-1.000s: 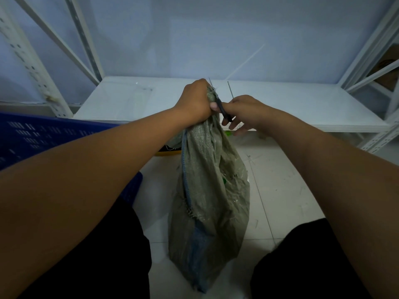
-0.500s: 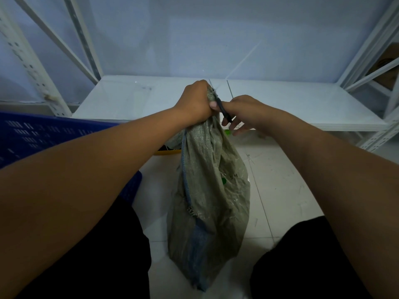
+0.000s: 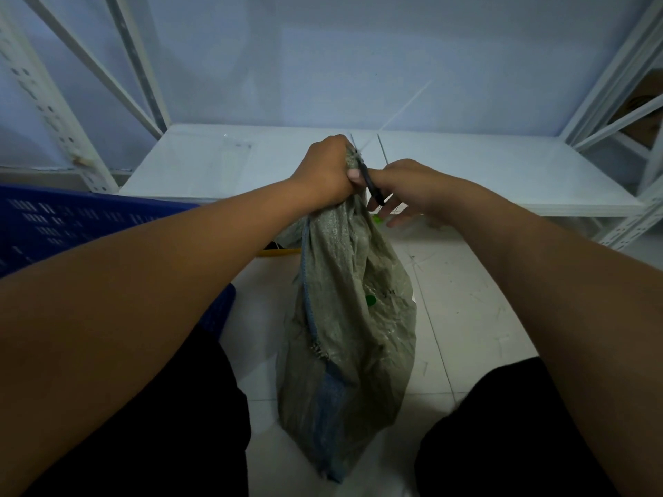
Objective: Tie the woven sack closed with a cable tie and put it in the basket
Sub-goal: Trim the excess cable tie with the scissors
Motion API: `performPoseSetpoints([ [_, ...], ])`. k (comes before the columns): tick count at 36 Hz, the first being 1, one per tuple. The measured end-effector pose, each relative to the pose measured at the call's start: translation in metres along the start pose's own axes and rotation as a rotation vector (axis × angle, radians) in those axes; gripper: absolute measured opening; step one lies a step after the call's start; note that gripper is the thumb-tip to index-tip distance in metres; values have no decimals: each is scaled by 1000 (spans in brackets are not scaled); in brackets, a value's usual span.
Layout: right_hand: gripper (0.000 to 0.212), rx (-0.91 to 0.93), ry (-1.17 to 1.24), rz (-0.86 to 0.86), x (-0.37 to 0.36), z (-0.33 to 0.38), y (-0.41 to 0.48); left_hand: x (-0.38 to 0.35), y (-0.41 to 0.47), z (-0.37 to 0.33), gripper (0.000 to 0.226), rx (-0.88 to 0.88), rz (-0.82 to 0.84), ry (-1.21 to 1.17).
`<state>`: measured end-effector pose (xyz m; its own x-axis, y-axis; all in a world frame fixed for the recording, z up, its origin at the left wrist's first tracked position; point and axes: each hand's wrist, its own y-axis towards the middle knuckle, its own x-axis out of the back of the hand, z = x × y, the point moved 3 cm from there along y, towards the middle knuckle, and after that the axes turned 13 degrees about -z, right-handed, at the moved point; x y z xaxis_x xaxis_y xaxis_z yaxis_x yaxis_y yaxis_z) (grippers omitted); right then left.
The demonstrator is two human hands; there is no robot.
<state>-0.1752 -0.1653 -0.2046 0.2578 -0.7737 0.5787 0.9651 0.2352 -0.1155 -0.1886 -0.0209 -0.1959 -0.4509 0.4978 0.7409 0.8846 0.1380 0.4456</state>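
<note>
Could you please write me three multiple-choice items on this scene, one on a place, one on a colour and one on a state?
1. Where is the perforated plastic basket?
A. left of the person
B. on the white metal shelf
C. behind the sack

2. What colour is the basket?
A. red
B. blue
C. white

3. How is the neck of the grey-green woven sack held?
A. lying open
B. bunched in the left hand
C. knotted, untouched

Answers: 1 A, it sits at the left edge; 2 B, its wall is blue; 3 B, the left grip is closed on the gathered neck while the right hand holds the black cable tie.
</note>
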Motion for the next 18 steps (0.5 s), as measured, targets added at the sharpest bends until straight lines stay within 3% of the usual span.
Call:
performPoseSetpoints([
  [6, 65, 16, 11, -14, 1, -1, 2, 1, 3, 6, 13, 19, -25, 12],
  [18, 57, 17, 29, -25, 1, -1, 1, -1, -1, 1, 22, 0, -22, -2],
])
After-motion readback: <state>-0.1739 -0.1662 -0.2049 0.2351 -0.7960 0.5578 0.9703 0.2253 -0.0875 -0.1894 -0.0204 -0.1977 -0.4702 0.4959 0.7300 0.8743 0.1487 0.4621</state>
